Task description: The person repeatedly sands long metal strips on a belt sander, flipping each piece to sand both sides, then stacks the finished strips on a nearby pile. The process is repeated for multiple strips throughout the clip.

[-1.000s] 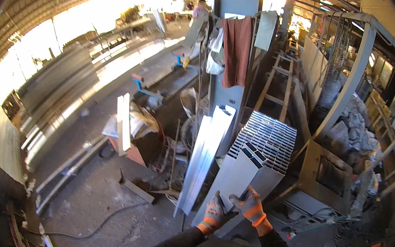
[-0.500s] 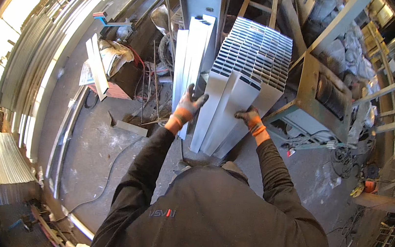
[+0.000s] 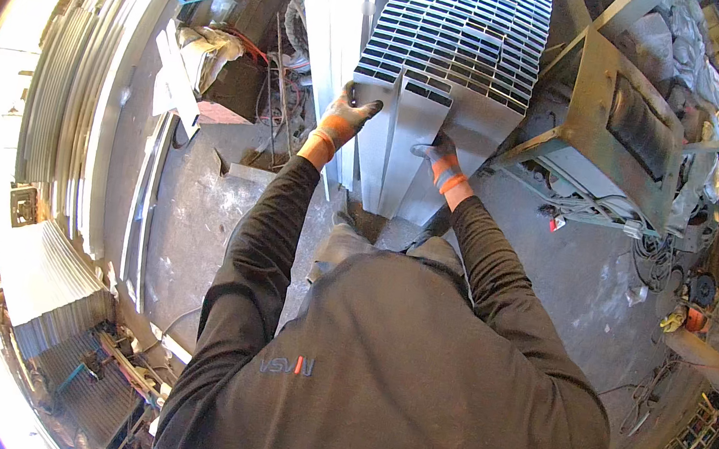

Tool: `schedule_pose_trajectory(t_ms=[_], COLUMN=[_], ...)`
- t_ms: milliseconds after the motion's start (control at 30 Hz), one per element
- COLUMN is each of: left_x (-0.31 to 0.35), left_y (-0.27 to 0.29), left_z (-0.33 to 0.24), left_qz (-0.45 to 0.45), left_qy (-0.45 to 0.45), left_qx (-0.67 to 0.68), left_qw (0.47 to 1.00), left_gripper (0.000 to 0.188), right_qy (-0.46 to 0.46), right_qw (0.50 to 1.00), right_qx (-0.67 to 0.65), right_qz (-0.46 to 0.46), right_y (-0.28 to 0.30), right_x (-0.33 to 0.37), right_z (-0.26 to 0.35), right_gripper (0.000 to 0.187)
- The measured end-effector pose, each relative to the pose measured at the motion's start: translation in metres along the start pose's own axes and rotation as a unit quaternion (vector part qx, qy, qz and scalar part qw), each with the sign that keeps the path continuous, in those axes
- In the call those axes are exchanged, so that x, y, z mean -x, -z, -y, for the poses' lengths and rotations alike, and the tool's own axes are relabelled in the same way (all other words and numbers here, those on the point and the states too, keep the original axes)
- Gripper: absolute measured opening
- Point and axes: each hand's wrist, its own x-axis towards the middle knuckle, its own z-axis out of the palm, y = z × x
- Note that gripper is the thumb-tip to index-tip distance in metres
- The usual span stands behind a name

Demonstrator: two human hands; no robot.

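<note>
While left hand (image 3: pixel 343 122), thumb and fingers spread wide, rests at left edge of stack (image 3: pixel 478 118) of hollow metal tubes, right hand (image 3: pixel 441 158) touches front tubes (image 3: pixel 419 122) from right; fingers partly hidden, cannot tell whether gripping. Front tubes sit against near side of stack, hollow ends up. Step in hand looks like steadying tubes; shifting them would call for even pressure from both sides.

The hollow profiles (image 3: pixel 419 117) before you are smooth metal with a satin sheen. Your top (image 3: pixel 423 367) is matt cloth, your gloves (image 3: pixel 345 120) look like fabric, and your floor (image 3: pixel 198 223) looks matt and scuffed.
</note>
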Motion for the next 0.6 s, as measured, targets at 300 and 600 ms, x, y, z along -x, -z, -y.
schedule_pose_trajectory(t_ms=[300,600], left_x=[0.02,-0.012], left_y=[0.022,0.018], left_z=[-0.024,0.032], left_qz=[0.041,0.13], left_qy=[-0.013,0.055], left_qx=[-0.019,0.065], left_qw=[0.999,0.988], left_gripper=[0.079,0.075], right_qy=[0.133,-0.018], right_qw=[0.915,0.976], right_qx=[0.33,0.184], right_qz=[-0.19,-0.116], right_y=[-0.038,-0.022], right_x=[0.026,-0.009], right_z=[-0.032,-0.079], right_gripper=[0.067,0.064])
